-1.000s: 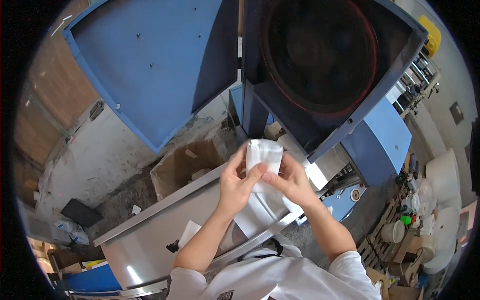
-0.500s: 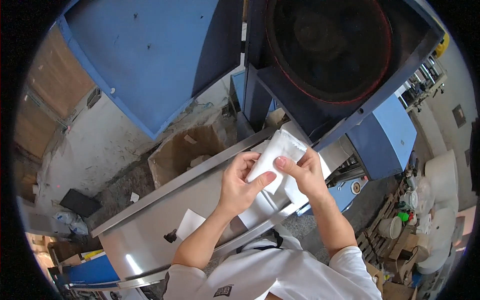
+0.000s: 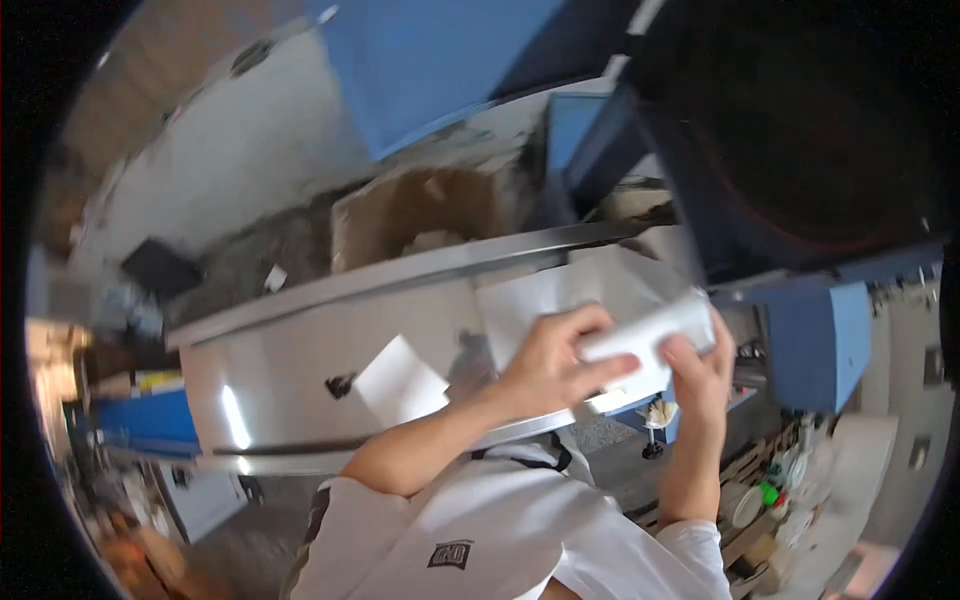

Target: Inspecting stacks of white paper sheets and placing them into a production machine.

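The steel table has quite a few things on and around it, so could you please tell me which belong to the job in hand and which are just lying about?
In hand:
- white bag, held by the left hand and the right hand
- white sheet under it

Lying about:
- loose paper on the steel table
- cardboard box behind
- blue machine

A workshop: blue machine (image 3: 800, 330), steel worktable (image 3: 300, 350), dusty floor.
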{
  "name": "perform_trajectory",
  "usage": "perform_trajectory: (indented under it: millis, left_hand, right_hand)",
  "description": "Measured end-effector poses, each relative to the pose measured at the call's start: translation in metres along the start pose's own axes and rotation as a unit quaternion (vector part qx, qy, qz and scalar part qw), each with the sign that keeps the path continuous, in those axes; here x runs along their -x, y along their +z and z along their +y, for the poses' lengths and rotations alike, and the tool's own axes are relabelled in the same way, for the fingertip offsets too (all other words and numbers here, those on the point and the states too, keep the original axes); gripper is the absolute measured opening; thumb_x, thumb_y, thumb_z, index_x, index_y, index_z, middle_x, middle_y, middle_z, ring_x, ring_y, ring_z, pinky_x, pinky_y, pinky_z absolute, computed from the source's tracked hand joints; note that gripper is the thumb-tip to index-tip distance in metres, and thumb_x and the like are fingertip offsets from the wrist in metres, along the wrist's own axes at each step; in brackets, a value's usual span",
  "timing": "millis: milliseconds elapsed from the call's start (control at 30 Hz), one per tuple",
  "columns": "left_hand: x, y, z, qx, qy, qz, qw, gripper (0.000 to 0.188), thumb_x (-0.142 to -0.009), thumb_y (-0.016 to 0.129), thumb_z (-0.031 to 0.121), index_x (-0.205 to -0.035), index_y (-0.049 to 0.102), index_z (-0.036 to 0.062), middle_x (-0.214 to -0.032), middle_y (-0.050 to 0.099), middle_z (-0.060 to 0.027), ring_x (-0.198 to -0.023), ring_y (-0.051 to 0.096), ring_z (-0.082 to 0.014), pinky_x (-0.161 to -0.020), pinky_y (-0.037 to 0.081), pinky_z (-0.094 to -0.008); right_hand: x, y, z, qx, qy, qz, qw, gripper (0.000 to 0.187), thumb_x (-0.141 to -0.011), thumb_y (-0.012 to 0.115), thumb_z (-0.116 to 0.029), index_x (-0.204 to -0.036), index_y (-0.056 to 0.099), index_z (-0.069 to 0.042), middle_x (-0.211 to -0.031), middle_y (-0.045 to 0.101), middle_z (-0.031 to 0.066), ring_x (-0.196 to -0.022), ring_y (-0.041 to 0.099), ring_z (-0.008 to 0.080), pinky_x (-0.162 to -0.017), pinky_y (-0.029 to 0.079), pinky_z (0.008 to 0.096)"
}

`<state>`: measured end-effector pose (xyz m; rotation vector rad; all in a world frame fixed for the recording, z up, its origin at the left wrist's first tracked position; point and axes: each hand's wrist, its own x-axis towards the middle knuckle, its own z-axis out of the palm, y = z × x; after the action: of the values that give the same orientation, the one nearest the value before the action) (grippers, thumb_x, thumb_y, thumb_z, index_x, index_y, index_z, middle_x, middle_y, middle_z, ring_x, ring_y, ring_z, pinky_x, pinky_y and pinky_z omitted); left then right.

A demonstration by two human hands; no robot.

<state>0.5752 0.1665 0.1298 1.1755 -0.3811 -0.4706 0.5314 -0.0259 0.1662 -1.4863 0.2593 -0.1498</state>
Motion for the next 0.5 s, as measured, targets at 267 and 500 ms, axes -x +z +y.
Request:
perform_trajectory:
  millis: [267,500]
  left_hand:
    - [0.045,-0.011,-0.027,0.061,-0.069,-0.065,0.994,0.04,-0.081,0.082,0.025,-0.099,0.056,0.0002,-0.086,0.059,-0.0043,-0.079,0.054,-0.0094,-0.069,0.046,-0.027]
    - [0.061,-0.021,-0.046,-0.051,-0.142,-0.033,0.988,0.055,-0.078,0.082,0.028,-0.113,0.057,-0.0065,-0.095,0.068,-0.0167,-0.086,0.067,-0.0204,-0.078,0.053,-0.0333]
  right_hand:
    - [0.028,-0.007,0.033,0.008,0.046,-0.041,0.998,0.051,-0.081,0.078,-0.024,-0.117,0.06,0.007,-0.098,0.067,0.0076,-0.085,0.062,0.0138,-0.078,0.048,0.0267]
    - [0.028,0.002,0.02,0.287,0.096,-0.208,0.93,0.039,-0.088,0.071,-0.022,-0.115,0.061,0.004,-0.085,0.067,0.0054,-0.076,0.06,0.0122,-0.067,0.048,0.0274]
